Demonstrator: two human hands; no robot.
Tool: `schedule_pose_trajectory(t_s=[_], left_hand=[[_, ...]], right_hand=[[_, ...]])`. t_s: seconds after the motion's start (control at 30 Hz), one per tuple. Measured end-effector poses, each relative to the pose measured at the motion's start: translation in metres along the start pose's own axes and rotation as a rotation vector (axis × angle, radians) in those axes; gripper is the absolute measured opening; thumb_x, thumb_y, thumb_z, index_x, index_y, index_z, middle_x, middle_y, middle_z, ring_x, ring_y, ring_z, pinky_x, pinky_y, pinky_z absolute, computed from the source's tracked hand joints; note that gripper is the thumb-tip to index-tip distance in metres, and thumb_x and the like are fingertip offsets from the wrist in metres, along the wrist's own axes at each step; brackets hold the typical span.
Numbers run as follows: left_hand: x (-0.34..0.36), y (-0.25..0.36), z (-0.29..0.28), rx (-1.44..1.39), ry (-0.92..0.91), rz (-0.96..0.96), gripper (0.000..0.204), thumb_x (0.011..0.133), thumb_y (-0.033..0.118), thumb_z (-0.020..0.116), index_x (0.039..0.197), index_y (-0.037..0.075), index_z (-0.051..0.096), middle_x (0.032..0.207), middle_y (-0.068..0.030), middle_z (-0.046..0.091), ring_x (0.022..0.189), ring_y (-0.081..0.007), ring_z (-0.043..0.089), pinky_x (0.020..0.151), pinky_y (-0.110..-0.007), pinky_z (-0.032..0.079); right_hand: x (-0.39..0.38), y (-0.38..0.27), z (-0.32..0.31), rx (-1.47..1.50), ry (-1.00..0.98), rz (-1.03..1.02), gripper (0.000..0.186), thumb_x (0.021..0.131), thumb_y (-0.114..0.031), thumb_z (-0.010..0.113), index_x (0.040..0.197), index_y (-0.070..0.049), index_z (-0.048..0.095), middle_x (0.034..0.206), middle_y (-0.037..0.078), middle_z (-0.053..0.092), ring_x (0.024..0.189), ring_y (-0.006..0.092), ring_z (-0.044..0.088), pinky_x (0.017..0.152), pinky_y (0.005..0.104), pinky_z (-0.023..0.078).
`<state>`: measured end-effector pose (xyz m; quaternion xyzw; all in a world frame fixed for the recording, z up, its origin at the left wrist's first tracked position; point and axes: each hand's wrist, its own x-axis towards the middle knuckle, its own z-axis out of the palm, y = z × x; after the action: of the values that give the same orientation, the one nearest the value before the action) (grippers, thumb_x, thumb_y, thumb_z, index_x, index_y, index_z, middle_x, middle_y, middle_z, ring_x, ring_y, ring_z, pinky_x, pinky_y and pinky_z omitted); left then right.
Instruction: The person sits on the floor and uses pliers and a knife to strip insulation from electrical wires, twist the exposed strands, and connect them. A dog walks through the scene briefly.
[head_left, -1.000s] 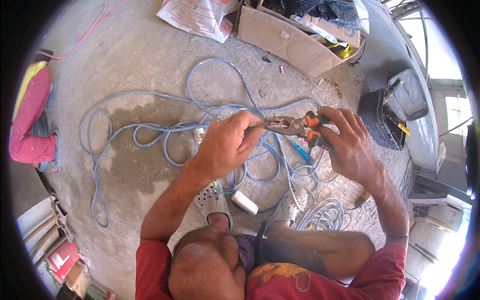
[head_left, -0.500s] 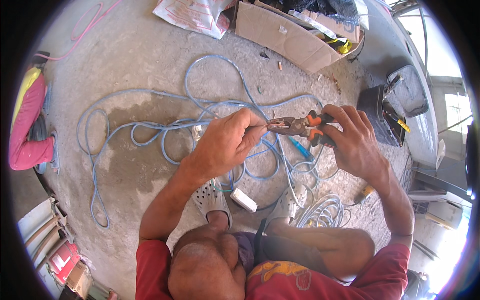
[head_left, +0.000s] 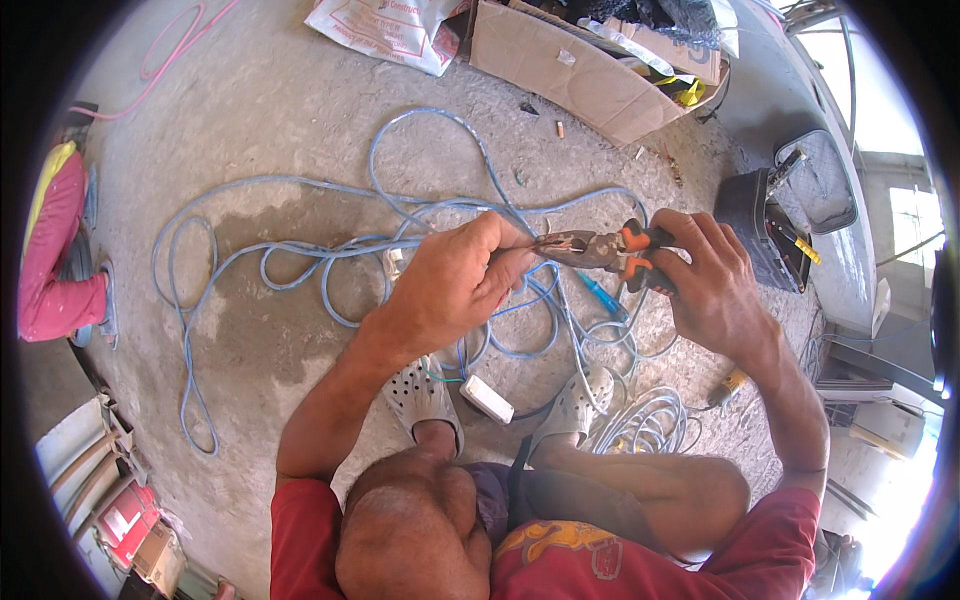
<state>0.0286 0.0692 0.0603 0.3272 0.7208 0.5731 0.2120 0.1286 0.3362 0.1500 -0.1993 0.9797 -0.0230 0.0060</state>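
Above the floor, my right hand grips the orange-and-black handles of worn metal pliers. Their jaws point left and meet the pinched thumb and fingertips of my left hand. Whatever is between those fingertips is too small and covered to name. Below both hands a long light-blue cable lies in loose loops over the concrete. A blue-handled tool rests on the floor under the pliers. Between my feet sits a small white box with a green wire at its left end.
At the far side stand a cardboard box of odds and ends and a white printed bag. An open black toolbox is at right. A cable coil lies by my right clog. Another person's pink-trousered leg shows at left.
The pliers and my right hand have shifted very slightly to the right, and the pliers have turned a little. My left hand keeps its pinch in nearly the same place.
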Motion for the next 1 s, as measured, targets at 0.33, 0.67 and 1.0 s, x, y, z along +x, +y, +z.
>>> schedule_pose_trajectory(t_s=[0.33,0.67,1.0], left_hand=[[0.016,-0.023,0.017,0.443,0.199,0.574,0.021,0.076,-0.007,0.068,0.088,0.003,0.054,0.08,-0.0107,0.065,0.073,-0.03,0.067,0.064,-0.038,0.052],[0.015,-0.035,0.011,0.153,-0.025,0.397,0.017,0.08,-0.01,0.062,0.089,0.003,0.055,0.075,-0.0091,0.062,0.064,-0.0204,0.062,0.056,-0.033,0.049],[0.007,-0.009,-0.006,-0.263,-0.119,-0.022,0.012,0.1,0.008,0.058,0.09,0.002,0.054,0.073,-0.0047,0.061,0.058,-0.0064,0.053,0.049,-0.022,0.041]], right_hand=[[-0.016,-0.001,0.003,0.719,-0.316,0.186,0.02,0.072,-0.001,0.062,0.092,-0.002,0.062,0.096,0.017,0.063,0.077,0.0314,0.066,0.063,0.0358,0.051],[-0.047,-0.01,0.022,1.544,-0.731,0.451,0.057,0.067,-0.004,0.063,0.123,0.002,0.062,0.122,0.019,0.059,0.107,0.0286,0.061,0.088,0.0349,0.05],[-0.031,-0.008,0.025,-0.034,0.111,0.162,0.045,0.068,-0.007,0.073,0.113,-0.008,0.07,0.151,0.01,0.04,0.129,0.0365,0.044,0.107,0.0639,0.031]])
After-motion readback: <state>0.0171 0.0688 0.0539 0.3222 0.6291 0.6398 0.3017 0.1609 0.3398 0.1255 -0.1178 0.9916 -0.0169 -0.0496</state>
